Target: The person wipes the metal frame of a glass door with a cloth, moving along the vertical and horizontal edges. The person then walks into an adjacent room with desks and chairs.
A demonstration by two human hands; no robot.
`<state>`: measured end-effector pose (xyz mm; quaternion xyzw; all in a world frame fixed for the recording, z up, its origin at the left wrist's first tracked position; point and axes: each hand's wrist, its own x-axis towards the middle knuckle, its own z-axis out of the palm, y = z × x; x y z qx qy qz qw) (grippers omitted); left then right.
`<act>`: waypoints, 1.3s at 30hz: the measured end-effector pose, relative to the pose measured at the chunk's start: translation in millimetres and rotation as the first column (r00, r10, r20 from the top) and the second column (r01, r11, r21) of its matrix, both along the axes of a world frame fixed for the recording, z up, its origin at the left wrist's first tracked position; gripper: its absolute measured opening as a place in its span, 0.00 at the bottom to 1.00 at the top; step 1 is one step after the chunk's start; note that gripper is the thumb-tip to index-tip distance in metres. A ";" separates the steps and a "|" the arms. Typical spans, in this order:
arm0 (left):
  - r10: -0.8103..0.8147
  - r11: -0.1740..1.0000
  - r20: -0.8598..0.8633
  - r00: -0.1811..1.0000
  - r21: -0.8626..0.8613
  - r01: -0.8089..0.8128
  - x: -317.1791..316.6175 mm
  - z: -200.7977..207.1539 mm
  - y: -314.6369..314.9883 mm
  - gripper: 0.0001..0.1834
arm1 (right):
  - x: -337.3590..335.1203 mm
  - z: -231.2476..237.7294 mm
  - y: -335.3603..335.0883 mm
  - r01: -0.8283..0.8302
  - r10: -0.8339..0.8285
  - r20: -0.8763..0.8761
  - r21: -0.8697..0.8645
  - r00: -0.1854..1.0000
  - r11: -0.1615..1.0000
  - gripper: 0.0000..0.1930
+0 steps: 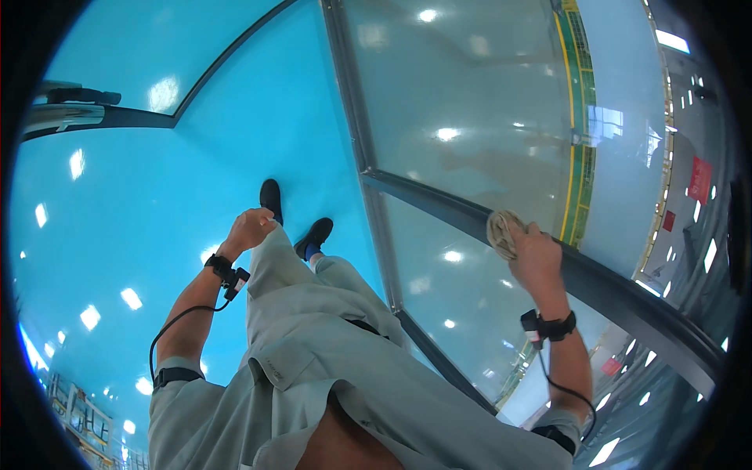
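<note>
Right hand (539, 262), head view: fingers bent around 1 folded beige cloth (499, 233), pinching it.
Cloth: right side, apparently against the dark-grey rail (611, 286).
Left hand (251, 229): fingers close together near the trouser leg (272, 254); any pinch, cannot tell.
Cloth handling, judged: pad flat, pressure even, fingertips behind fabric.

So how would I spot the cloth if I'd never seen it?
Find the long dark rail slanting across the right side. Partway along it, the right hand holds the cloth. Its bunched beige folds set it apart from the smooth, dark rail.
</note>
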<state>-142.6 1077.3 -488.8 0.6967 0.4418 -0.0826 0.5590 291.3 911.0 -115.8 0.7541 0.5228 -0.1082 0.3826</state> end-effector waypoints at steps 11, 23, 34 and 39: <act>0.173 0.984 0.039 0.984 -0.047 -0.171 -25.9 -52.0 -18.9 0.18 | 49.8 -78.0 59.5 0.210 -0.203 0.067 -0.461 0.977 0.862 0.20; 0.511 0.835 -0.195 0.837 -0.120 -0.537 -68.4 -91.5 -68.3 0.19 | 86.8 -317.5 81.3 0.298 -0.413 -0.092 -0.555 0.906 0.777 0.28; 0.614 0.693 -0.288 0.735 -0.249 -0.676 -11.3 -105.0 -165.7 0.21 | 105.7 -470.5 89.1 0.216 -0.449 -0.168 -0.697 0.878 0.683 0.33; 0.638 0.624 -0.346 0.689 -0.293 -0.725 20.0 -128.5 -174.1 0.19 | 110.5 -542.6 76.9 0.196 -0.443 -0.252 -0.639 0.860 0.744 0.32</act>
